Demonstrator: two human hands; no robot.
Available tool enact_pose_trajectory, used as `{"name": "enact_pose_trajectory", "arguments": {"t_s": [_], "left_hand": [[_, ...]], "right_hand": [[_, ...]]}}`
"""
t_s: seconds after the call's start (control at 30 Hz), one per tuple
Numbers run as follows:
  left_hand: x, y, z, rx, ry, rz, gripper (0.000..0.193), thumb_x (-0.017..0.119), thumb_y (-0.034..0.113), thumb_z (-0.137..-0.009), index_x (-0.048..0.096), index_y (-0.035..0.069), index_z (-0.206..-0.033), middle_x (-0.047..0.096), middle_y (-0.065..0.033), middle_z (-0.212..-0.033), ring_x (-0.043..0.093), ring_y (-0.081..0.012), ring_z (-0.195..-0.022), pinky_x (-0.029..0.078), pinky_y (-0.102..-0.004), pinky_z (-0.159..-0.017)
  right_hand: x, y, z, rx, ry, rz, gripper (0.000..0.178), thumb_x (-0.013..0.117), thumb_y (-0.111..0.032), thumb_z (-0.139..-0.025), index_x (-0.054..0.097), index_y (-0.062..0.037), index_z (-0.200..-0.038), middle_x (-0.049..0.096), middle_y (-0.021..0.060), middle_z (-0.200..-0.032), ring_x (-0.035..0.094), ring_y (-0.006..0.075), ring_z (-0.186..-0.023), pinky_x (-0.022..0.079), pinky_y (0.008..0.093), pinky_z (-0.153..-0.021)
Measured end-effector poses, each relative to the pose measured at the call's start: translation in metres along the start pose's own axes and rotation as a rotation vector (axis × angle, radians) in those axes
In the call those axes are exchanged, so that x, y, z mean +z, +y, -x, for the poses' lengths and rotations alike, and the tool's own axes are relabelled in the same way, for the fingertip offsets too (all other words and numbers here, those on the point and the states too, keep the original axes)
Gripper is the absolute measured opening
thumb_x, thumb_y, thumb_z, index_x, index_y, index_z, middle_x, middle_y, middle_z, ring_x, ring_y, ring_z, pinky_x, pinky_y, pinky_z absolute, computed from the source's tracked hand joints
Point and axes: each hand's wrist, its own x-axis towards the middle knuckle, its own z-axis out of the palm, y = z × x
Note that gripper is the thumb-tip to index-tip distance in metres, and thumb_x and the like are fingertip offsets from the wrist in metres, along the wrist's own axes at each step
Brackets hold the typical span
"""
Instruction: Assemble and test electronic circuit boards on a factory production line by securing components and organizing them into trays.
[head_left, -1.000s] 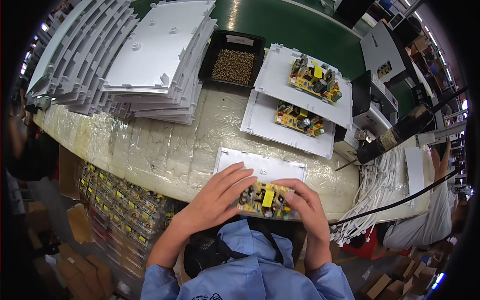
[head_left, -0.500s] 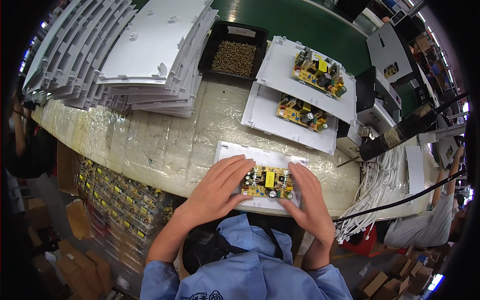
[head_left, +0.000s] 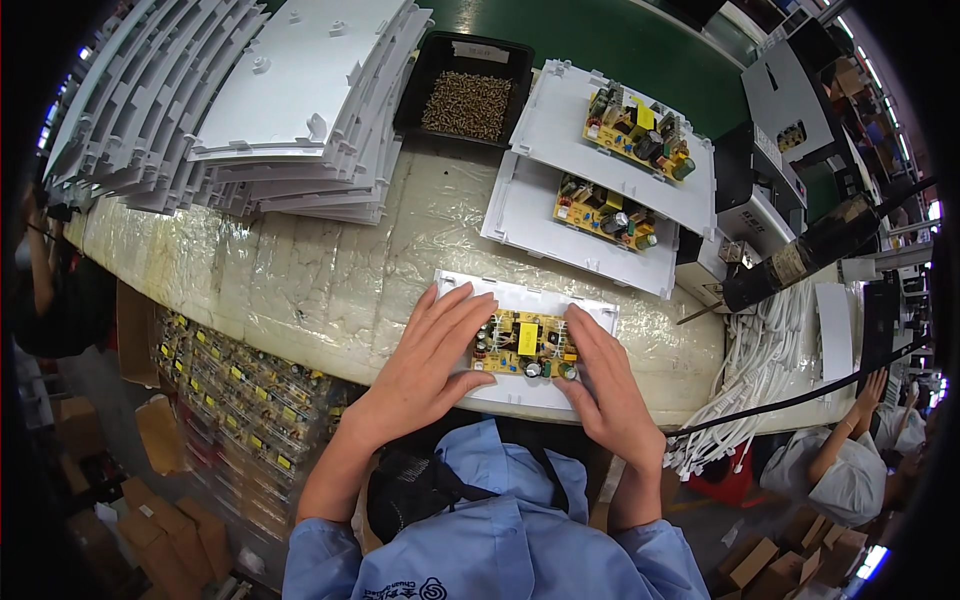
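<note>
Bright tabletop, patchy glare (slight), fisheye-bent edges

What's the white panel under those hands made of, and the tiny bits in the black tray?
White panel: probably plastic, smooth and fairly matte, with small moulded-looking details at its edge. Tiny bits: likely metal, shiny, maybe brass, judging by their golden glints.

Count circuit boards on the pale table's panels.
3: near board between left hand and right hand; middle board on lower panel; far board on upper panel. Others may be hidden.
</note>
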Motion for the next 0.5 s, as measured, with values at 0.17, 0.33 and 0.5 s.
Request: {"name": "enact_pose_trajectory", "arguments": {"t_s": [0.17,0.33,0.5], "left_hand": [[0.005,-0.002,-0.004,0.015,0.036,0.000,0.076,0.078,0.020,-0.078,0.042,0.003,-0.143,0.049,-0.0130,-0.144,0.041,-0.0354,-0.138,0.022,-0.0547,-0.119],[0.002,-0.005,-0.004,0.011,0.050,0.005,0.075,0.078,0.019,-0.078,0.043,0.003,-0.142,0.050,-0.0132,-0.143,0.043,-0.0351,-0.137,0.023,-0.0547,-0.119],[-0.002,0.002,0.009,-0.022,0.057,-0.019,0.073,0.076,0.018,-0.081,0.041,0.000,-0.143,0.049,-0.0159,-0.142,0.043,-0.0355,-0.136,0.022,-0.0556,-0.119]], "right_hand": [[-0.005,0.002,-0.002,0.007,-0.016,-0.028,0.070,0.065,-0.001,-0.084,0.035,0.0017,-0.148,0.039,0.0203,-0.152,0.036,0.0372,-0.142,0.029,0.0419,-0.116],[-0.002,0.001,-0.007,-0.015,-0.006,-0.007,0.071,0.065,0.001,-0.082,0.036,0.0015,-0.148,0.039,0.0207,-0.152,0.034,0.0382,-0.143,0.027,0.0425,-0.118],[0.003,0.000,-0.001,-0.049,-0.020,-0.038,0.070,0.064,0.001,-0.084,0.036,0.0021,-0.147,0.039,0.0213,-0.151,0.034,0.0383,-0.143,0.027,0.0422,-0.118]]}}
